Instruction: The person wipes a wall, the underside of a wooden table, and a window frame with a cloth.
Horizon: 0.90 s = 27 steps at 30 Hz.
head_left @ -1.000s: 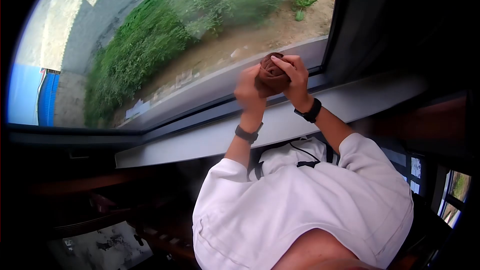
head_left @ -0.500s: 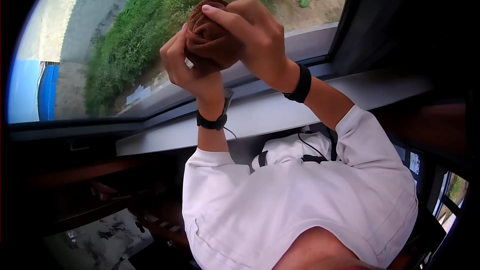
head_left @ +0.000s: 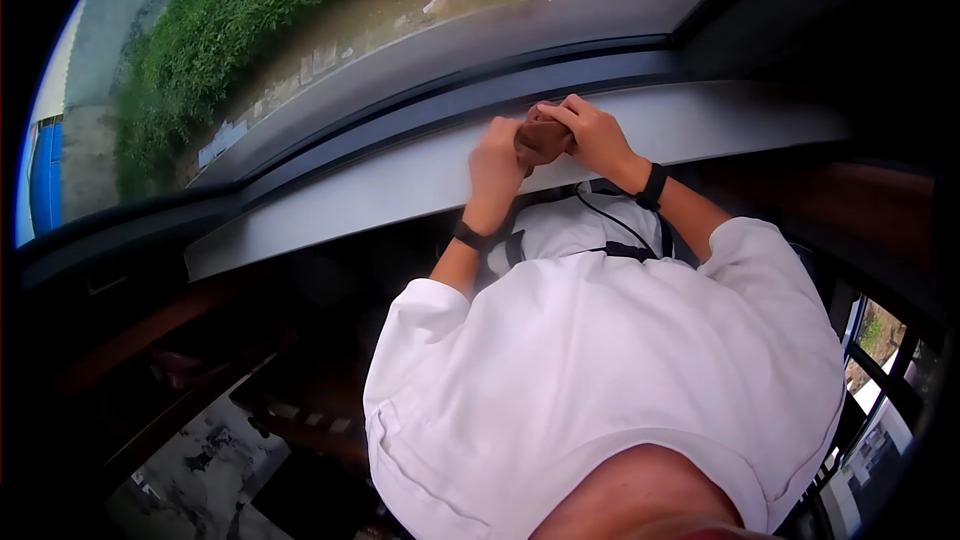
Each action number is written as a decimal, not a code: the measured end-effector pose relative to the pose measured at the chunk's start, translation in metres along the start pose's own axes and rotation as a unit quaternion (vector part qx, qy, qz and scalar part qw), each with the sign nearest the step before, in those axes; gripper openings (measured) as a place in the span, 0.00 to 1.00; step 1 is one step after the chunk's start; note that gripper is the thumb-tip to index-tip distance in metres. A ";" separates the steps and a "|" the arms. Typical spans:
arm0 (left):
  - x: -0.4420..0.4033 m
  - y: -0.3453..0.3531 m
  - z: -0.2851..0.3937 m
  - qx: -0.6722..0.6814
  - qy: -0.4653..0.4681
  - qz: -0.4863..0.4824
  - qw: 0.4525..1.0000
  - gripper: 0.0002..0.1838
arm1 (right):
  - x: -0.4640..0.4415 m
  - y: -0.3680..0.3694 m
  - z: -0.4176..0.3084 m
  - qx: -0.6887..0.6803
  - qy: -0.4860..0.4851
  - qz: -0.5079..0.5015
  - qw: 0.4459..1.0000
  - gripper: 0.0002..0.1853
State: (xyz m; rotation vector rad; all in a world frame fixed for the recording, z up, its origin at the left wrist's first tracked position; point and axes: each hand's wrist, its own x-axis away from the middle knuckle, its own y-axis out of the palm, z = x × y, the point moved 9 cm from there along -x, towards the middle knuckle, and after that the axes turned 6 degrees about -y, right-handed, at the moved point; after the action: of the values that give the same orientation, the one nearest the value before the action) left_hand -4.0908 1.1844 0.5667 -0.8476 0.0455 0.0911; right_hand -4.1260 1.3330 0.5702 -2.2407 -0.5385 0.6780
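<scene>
Between my two hands is a bunched brown cloth (head_left: 543, 141), held above the pale window sill (head_left: 400, 172). My left hand (head_left: 497, 162) grips its left side, slightly blurred, with the fingers curled. On the other side my right hand (head_left: 598, 139) has its fingers closed on the cloth, the thumb and forefinger near its top. Both hands are close together, near my body. A black band (head_left: 651, 187) circles my right wrist, and a dark strap (head_left: 470, 234) is round the left one.
Beyond the sill stands a window with a dark frame (head_left: 450, 80); green bushes (head_left: 230, 20) and bare ground show through the glass. Dark wooden furniture (head_left: 310, 430) is at lower left, over a marbled floor (head_left: 200, 460). A black cable (head_left: 610, 212) lies across my white clothing.
Both hands have come down from in front of the glass to over the sill, bringing the brown cloth closer to my body. The cloth looks more tightly bunched. My view has shifted.
</scene>
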 end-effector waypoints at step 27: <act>0.051 0.000 -0.029 0.016 -0.038 -0.020 0.999 0.07 | 0.048 0.047 -0.020 -0.015 0.124 -0.053 0.991 0.31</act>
State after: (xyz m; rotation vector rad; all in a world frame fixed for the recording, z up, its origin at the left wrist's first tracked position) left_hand -4.0400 1.1661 0.5434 -0.8122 -0.0410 0.0844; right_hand -4.0686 1.3184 0.5333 -2.2641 -0.5414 0.3334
